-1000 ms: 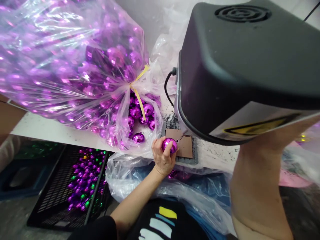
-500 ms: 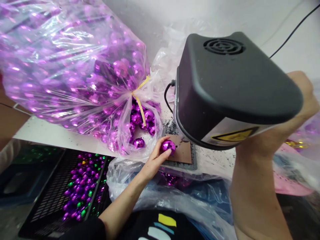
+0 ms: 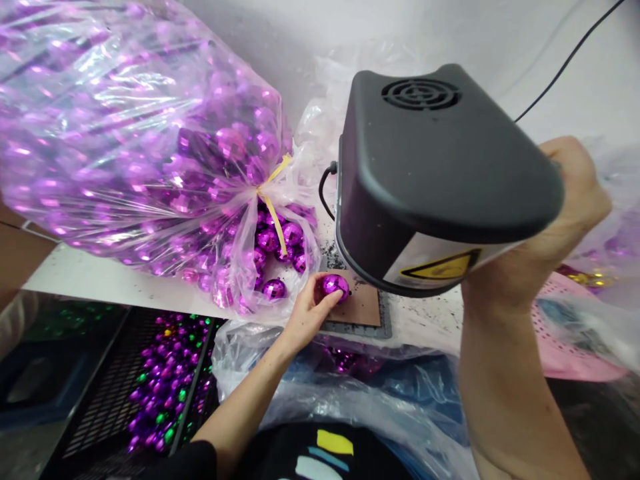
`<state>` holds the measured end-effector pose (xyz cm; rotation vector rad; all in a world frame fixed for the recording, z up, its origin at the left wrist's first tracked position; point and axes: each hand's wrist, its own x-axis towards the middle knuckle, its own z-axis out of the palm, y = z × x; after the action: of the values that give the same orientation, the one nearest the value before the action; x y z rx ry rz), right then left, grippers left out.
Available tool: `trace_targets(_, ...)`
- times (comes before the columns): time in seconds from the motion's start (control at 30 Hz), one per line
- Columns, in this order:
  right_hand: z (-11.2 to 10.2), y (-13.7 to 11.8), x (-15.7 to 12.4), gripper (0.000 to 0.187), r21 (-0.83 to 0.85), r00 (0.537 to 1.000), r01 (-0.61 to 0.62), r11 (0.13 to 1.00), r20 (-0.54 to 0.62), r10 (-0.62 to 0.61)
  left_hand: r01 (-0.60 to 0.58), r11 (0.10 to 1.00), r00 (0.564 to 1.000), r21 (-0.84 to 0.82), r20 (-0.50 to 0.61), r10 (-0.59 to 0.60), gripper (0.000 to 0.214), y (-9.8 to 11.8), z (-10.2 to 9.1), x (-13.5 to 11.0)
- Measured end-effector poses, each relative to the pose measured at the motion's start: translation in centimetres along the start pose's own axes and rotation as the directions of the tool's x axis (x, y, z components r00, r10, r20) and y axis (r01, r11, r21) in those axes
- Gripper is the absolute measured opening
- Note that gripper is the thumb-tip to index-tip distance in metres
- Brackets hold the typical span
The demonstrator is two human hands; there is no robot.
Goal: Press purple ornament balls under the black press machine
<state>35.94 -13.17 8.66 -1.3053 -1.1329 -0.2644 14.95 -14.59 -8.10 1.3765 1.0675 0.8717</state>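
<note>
My left hand pinches a small purple faceted ball and holds it on a brown pad under the black machine head. My right hand is closed on the right end of that machine head, which carries a yellow warning label. Just left of the ball lies a large clear bag of purple balls, tied with a yellow strip, with loose balls spilling at its mouth.
A black crate with purple and green balls sits on the floor at lower left. Clear and blue plastic sheeting hangs off the white table edge. A pink perforated basket is at right. A black cable runs up right.
The machine head has come down and shifted left, away from the camera. My left hand turned from a full grip to a fingertip pinch, keeping the ball on the pad.
</note>
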Motion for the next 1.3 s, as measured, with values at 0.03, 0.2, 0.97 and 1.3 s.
trace_targets(0.03,0.0,0.0,0.0,0.050,-0.004,1.000,-0.005,1.000,0.002,0.005,-0.031,0.996,0.999,0.085,-0.013,0.033,0.038,0.0,0.2,0.1)
trace_targets(0.2,-0.1,-0.2,-0.1,0.048,-0.044,1.000,-0.010,0.999,0.003,0.010,-0.247,0.880,0.956,0.406,-0.043,0.289,0.038,-0.9,1.4,0.3)
trace_targets(0.97,-0.4,-0.8,0.0,0.036,-0.014,0.999,0.001,1.000,0.051,0.000,-0.216,0.889,0.975,0.403,0.038,0.219,0.037,-1.2,0.9,2.2)
trace_targets(1.3,-0.5,-1.2,0.3,0.033,-0.008,0.996,-0.036,0.999,0.079,0.036,-0.235,0.853,0.965,0.467,0.006,0.262,0.044,-0.9,0.5,1.9)
